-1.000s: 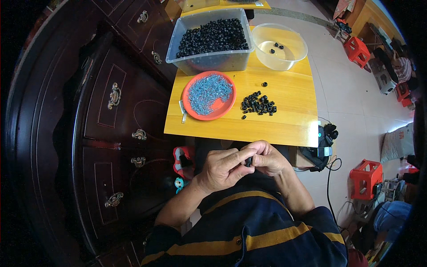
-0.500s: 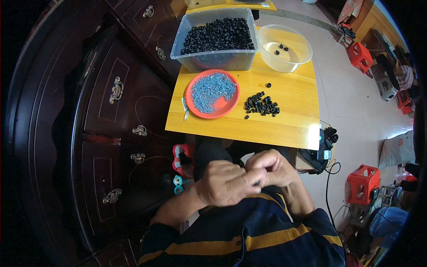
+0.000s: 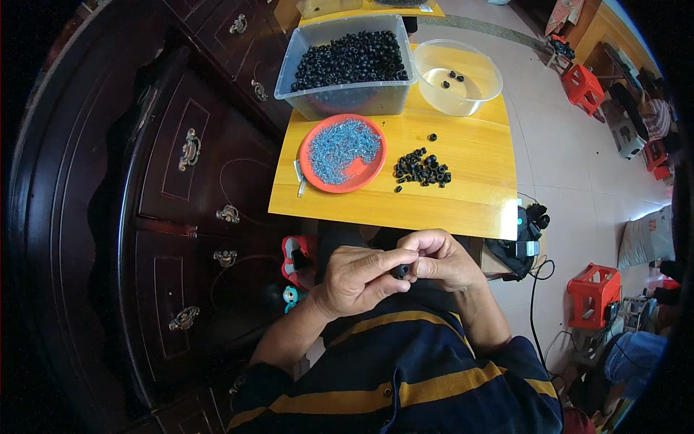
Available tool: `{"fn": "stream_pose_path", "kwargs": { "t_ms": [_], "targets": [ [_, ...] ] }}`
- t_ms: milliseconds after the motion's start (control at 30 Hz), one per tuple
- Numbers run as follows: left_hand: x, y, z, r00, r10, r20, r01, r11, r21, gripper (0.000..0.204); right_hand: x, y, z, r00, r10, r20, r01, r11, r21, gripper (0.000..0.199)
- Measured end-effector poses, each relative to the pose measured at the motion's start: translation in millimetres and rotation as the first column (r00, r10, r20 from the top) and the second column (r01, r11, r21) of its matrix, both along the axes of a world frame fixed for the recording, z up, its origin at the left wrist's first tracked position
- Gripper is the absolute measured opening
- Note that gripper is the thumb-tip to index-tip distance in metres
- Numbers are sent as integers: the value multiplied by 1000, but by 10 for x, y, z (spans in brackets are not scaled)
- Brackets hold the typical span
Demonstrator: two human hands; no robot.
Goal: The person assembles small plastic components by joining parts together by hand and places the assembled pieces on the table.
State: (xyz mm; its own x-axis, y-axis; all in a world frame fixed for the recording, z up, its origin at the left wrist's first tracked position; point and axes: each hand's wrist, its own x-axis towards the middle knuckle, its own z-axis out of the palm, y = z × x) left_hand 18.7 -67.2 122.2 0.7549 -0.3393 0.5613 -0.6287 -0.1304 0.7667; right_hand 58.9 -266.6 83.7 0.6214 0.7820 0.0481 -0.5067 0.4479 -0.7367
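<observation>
Close in front of my body, below the table edge, my two hands meet at the fingertips. My left hand (image 3: 361, 281) pinches a small round black part (image 3: 400, 271) between thumb and fingers. Against the same part, my right hand (image 3: 447, 262) is closed in a pinch; whatever lies between its fingertips is hidden. On the yellow table (image 3: 325, 207), a red plate (image 3: 309, 177) carries many tiny bluish metallic pieces (image 3: 340, 148). To its right lies a loose pile of small black parts (image 3: 423, 170), with a single black part (image 3: 432, 137) just beyond.
Behind the plate stands a translucent bin (image 3: 347, 101) heaped with black parts. Beside it, a clear round tub (image 3: 470, 108) holds a few. Dark wooden drawers (image 3: 181, 217) rise close on my left. Red stools (image 3: 594, 296) and a black cable (image 3: 535, 311) are at right.
My hands have turned and drawn slightly apart, so the black part shows between the fingertips. The things on the table look the same.
</observation>
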Motion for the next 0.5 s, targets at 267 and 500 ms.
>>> {"fn": "stream_pose_path", "kwargs": {
  "t_ms": [267, 500],
  "targets": [
    [-79, -18, -13, 999, 30, -15, -31, 997, -65, 30, -112, 97, -55, 999, -26, 24, 25, 999, 33, 23],
    [-271, -7, 15, 999, 26, -30, -29, 994, -102, 30, -274, 109, 46, 1000, -15, -17, 16, 998, 63, 24]
  ]
}}
